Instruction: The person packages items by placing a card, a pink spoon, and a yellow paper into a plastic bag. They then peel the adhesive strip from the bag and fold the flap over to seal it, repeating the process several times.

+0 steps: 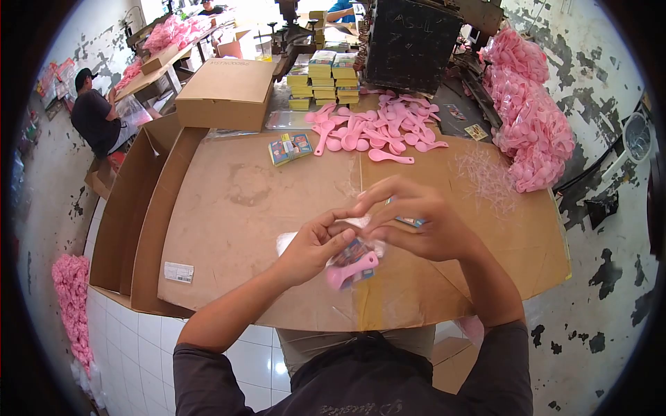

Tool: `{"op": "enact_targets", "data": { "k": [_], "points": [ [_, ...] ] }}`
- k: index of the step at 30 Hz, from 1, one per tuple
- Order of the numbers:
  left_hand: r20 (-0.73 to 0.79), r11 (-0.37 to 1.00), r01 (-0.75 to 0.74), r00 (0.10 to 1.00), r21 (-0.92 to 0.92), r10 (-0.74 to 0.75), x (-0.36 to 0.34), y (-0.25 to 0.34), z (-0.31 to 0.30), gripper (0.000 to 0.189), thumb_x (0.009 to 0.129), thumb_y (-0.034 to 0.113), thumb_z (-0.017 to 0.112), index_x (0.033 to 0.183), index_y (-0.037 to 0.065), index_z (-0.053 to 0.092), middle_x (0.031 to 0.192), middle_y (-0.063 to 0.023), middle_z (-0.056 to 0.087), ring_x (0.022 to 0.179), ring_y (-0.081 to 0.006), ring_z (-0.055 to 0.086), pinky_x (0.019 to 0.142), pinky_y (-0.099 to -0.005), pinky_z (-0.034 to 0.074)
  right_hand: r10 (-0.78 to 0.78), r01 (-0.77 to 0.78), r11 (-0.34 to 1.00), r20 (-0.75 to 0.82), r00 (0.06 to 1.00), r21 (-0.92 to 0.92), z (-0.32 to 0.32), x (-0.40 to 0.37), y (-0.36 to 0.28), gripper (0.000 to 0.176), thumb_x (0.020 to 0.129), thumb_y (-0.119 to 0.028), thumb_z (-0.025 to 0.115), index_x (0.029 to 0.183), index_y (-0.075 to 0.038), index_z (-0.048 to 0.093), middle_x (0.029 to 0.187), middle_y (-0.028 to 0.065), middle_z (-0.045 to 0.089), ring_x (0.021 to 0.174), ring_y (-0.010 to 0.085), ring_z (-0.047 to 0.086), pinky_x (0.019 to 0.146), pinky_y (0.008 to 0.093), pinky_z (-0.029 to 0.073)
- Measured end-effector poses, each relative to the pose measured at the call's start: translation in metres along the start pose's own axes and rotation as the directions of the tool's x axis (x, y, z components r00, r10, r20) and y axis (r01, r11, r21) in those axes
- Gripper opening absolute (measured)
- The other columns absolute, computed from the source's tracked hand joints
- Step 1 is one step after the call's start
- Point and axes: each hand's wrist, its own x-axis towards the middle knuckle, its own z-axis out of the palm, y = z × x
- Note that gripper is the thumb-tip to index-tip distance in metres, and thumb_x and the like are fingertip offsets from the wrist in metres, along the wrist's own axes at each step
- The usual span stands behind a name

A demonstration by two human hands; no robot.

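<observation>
Over the middle of the cardboard-covered table [263, 187], my left hand [313, 244] pinches the top of a small clear plastic bag. A pink spoon [352, 270] and a printed card [355, 252] show at the bag, just below the fingers. My right hand [409, 218] is at the bag's upper edge with curled fingers, slightly blurred; a bit of another printed card [411, 222] shows between or behind them. White plastic [284, 242] lies partly under my left hand. Beyond the hands are a pile of pink spoons [388, 125] and a banded card stack [290, 148].
Stacked card bundles [322, 73] and a closed carton [225, 87] stand at the back. A long open box [132, 215] flanks the left edge. Bagged pink spoons [524, 104] and thin plastic strips [485, 177] are at right. A person [97, 114] sits at far left.
</observation>
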Motion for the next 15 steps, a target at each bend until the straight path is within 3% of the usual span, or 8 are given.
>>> {"op": "enact_targets", "data": {
  "k": [2, 5, 8, 11, 14, 15],
  "points": [
    [-0.041, 0.993, -0.109, 0.993, 0.05, 0.112, 0.0, 0.003, 0.005, 0.043, 0.105, 0.017, 0.061, 0.145, 0.004, 0.051, 0.138, -0.0121, 0.063, 0.126, -0.0156, 0.059, 0.105, -0.0331, 0.047, -0.06, 0.051, 0.994, -0.107, 0.992, -0.093, -0.013, 0.008, -0.023, 0.012, 0.086, -0.001, 0.075, 0.096, -0.007, 0.074, 0.111, 0.0083, 0.071, 0.106, 0.0248, 0.067, 0.092, 0.0403, 0.052],
    [0.081, 0.846, -0.302, 0.951, 0.439, 0.297, -0.004, 0.007, 0.003, 0.048, 0.101, 0.014, 0.063, 0.147, 0.003, 0.05, 0.146, -0.0124, 0.057, 0.136, -0.0183, 0.051, 0.112, -0.0359, 0.041, -0.087, 0.079, 0.92, -0.004, 0.996, -0.383, -0.023, 0.009, -0.045, 0.009, 0.09, -0.008, 0.073, 0.098, -0.003, 0.072, 0.095, 0.0098, 0.07, 0.084, 0.0267, 0.068, 0.077, 0.0394, 0.053],
    [0.138, 0.829, -0.368, 0.929, 0.422, 0.342, -0.008, 0.016, 0.016, 0.053, 0.098, 0.012, 0.065, 0.148, 0.002, 0.049, 0.143, -0.0132, 0.06, 0.135, -0.0203, 0.053, 0.113, -0.0359, 0.041, 0.059, -0.107, 0.925, -0.142, 0.988, -0.365, -0.021, 0.005, -0.046, 0.009, 0.09, -0.007, 0.072, 0.098, -0.003, 0.072, 0.084, 0.0103, 0.068, 0.075, 0.0268, 0.066, 0.067, 0.0382, 0.052],
    [0.085, 0.804, -0.339, 0.936, 0.489, 0.343, -0.008, 0.016, 0.024, 0.049, 0.1, 0.006, 0.064, 0.146, 0.001, 0.049, 0.14, -0.0137, 0.062, 0.129, -0.0189, 0.059, 0.109, -0.0345, 0.047, 0.101, -0.152, 0.944, -0.184, 0.978, -0.294, -0.014, 0.001, -0.044, 0.009, 0.089, -0.007, 0.072, 0.097, -0.003, 0.071, 0.081, 0.0115, 0.067, 0.071, 0.0268, 0.066, 0.063, 0.0375, 0.051],
    [0.019, 0.876, -0.263, 0.96, 0.405, 0.279, -0.005, 0.019, 0.027, 0.046, 0.101, 0.01, 0.065, 0.144, 0.0, 0.053, 0.122, -0.0144, 0.073, 0.111, -0.0178, 0.071, 0.093, -0.0312, 0.056, 0.157, -0.209, 0.942, -0.203, 0.966, -0.263, -0.012, -0.003, -0.045, 0.011, 0.089, -0.007, 0.073, 0.099, -0.004, 0.071, 0.085, 0.0114, 0.066, 0.075, 0.0276, 0.067, 0.065, 0.0387, 0.051],
    [0.007, 0.88, -0.252, 0.962, 0.402, 0.273, -0.005, 0.019, 0.027, 0.045, 0.101, 0.01, 0.065, 0.143, 0.0, 0.054, 0.117, -0.0138, 0.074, 0.107, -0.0175, 0.073, 0.09, -0.0306, 0.057, 0.101, -0.182, 0.931, -0.254, 0.962, -0.318, -0.009, -0.003, -0.043, 0.013, 0.088, -0.007, 0.073, 0.1, -0.005, 0.07, 0.088, 0.0108, 0.066, 0.079, 0.0273, 0.067, 0.068, 0.0387, 0.051]
  ]
}}
